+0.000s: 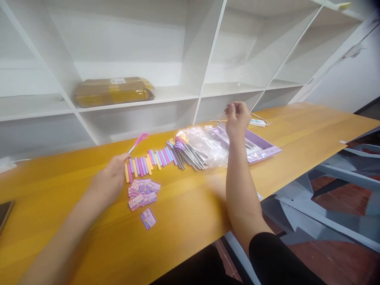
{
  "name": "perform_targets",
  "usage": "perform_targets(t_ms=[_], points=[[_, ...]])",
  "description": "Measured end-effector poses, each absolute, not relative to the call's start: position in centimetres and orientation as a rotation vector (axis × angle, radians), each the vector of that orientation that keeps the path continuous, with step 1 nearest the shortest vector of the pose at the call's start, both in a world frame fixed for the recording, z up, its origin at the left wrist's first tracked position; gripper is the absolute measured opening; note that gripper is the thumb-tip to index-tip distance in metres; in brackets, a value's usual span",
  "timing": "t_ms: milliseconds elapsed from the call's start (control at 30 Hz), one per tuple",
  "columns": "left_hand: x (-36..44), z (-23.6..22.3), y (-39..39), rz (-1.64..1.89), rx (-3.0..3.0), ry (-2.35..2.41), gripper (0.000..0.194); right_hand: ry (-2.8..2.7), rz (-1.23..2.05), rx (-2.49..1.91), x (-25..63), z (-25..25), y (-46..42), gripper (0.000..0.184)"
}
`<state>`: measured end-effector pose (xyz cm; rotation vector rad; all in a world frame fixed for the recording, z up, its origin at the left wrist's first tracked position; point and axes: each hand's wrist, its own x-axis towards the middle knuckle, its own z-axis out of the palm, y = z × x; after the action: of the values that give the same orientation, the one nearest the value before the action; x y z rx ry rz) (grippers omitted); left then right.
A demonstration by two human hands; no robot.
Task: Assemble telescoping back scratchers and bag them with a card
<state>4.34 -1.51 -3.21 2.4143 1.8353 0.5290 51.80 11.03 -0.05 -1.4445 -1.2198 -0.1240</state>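
At the left, my left hand [107, 180] is closed around a back scratcher [138, 141] with a pink claw head and a thin metal rod. Just beyond that hand lies a row of coloured grip sleeves [144, 165] in yellow, pink, purple and blue. Small printed cards [143, 193] are piled below the row, with one card [148, 219] apart. More back scratchers [190, 154] with metal rods lie bunched in the middle. My right hand [238, 118] is raised over the purple box [264, 152], its fingers curled together; anything inside them is hidden.
Clear plastic bags [208, 144] lie between the bunch and the box. A power strip [257, 122] sits behind the box on the wooden table [184, 209]. White shelves [204, 47] rise at the back, holding a taped parcel [114, 91]. Grey metal frames [326, 213] stand at the right.
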Motion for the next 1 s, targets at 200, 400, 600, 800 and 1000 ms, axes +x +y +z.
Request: perform_targets(t_ms=[200,400,600,800,1000], points=[[5.0,-2.6,-1.8,0.773,2.256,1.634,0.036,-1.621,0.639,-1.166,44.6,3.2,6.3,0.026],[6.4,-2.3,-2.7,0.800,2.106,1.392,0.050,-1.964,1.159,-0.724,34.4,2.0,2.4,0.025],[8.1,-3.3,-3.0,0.881,1.891,1.167,0.038,-1.985,1.125,-0.670,29.4,-1.0,1.7,0.031],[8.4,-3.5,-3.2,0.993,1.820,1.198,0.042,-1.784,1.506,-0.676,29.8,-1.6,2.8,0.056],[8.8,-3.4,-3.6,0.936,1.918,1.212,0.042,-1.557,1.580,-0.550,27.9,-3.4,3.2,0.047]])
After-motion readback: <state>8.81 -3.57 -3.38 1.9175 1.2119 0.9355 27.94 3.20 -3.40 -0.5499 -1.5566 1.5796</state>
